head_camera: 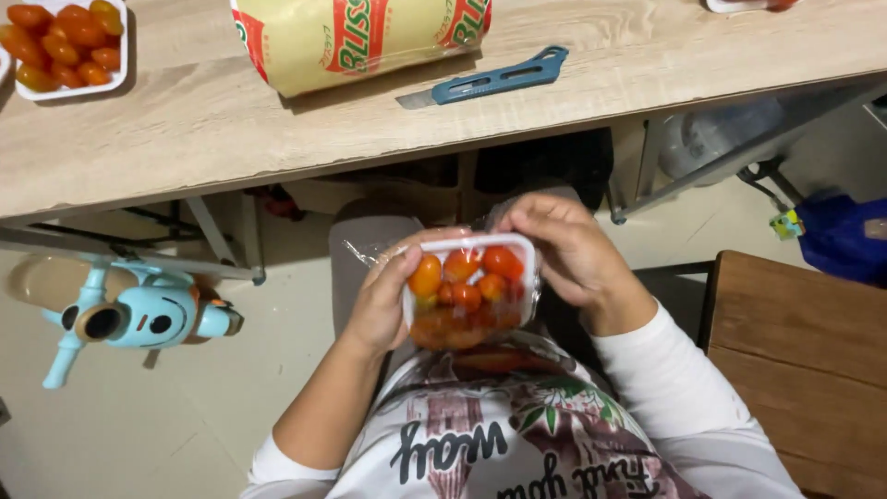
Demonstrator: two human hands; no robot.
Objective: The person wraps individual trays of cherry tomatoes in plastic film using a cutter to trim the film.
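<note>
One small white tray of cherry tomatoes (469, 288) is being held in the lap, below the near edge of the wooden worktop (185, 129) and clear of it. About six or seven orange and red tomatoes are being shown through the clear film (370, 249) that is being stretched over the tray; the exact count cannot be told, since some are being hidden by the fingers and the wrap. The tray is being gripped from both sides by two hands. The left hand (383, 300) is being curled around the tray's left side, with the thumb pressed over the rim and the other fingers tucked beneath, out of sight. The right hand (568, 249) is being laid over the top right corner, fingers bent and held close together, pinching the film against the tray's edge.

On the worktop, one second white tray of tomatoes (66, 44) is being kept at the far left corner, uncovered. One large yellow roll of wrap (360, 37) is being rested near the middle, and one blue utility knife (490, 81) is being left just beside it, toward the near edge. On the floor to the left, one light blue toy (139, 314) is being seen, and one brown wooden stool (804, 351) is being stood at the right.
</note>
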